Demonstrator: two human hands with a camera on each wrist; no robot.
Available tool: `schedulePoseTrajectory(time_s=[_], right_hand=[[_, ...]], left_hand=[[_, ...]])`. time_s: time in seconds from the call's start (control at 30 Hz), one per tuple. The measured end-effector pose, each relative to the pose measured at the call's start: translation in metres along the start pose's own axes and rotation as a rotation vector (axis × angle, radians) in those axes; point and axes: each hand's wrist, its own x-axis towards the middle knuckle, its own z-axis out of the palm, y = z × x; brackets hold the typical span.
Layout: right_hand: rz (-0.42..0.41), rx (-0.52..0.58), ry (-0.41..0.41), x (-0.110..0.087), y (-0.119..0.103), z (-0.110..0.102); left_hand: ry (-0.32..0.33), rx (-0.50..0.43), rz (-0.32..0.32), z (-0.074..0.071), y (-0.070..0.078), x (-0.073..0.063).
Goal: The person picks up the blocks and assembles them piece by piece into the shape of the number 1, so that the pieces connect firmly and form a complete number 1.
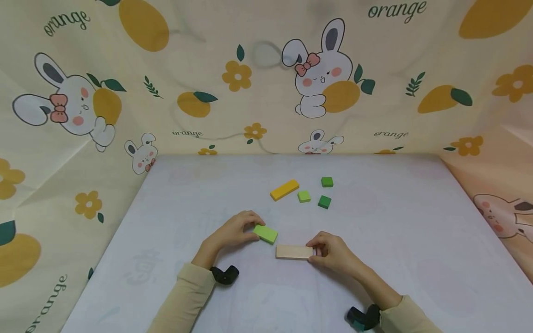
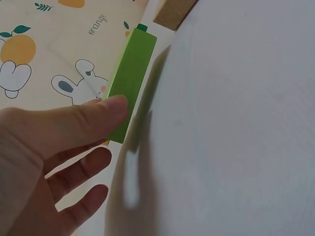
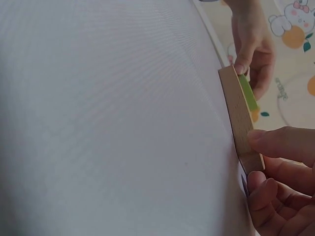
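Observation:
My left hand [image 1: 237, 230] pinches a light green block [image 1: 265, 234] by its left end, thumb on the near side. In the left wrist view the green block [image 2: 133, 78] shows above its own shadow on the table, with the other fingers loosely bent below. My right hand [image 1: 333, 252] grips the right end of a plain wooden block [image 1: 293, 252], which lies crosswise just nearer to me than the green one. Thumb and fingers hold the wooden block [image 3: 239, 115] from both sides in the right wrist view.
Farther back on the white table [image 1: 395, 222] lie a yellow block [image 1: 285, 189], a small light green block [image 1: 304, 196] and two darker green ones, the rear [image 1: 327, 181] and the nearer [image 1: 325, 202]. A printed cloth [image 1: 266, 92] hangs behind and along both sides.

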Motion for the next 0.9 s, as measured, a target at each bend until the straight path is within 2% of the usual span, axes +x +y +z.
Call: schedulePoseTrajectory(time_s=[0.37,0.73,0.9], right_hand=[[-0.007,0.012,0.003,0.000,0.001,0.001],[-0.005,0.011,0.005,0.001,0.002,0.001],[-0.011,0.012,0.003,0.001,0.002,0.001]], left_hand=[[-0.019,0.022,0.033,0.003,0.005,0.012],[-0.079,0.031,0.061,0.003,0.013,0.028],[-0.119,0.034,0.051,0.003,0.017,0.036]])
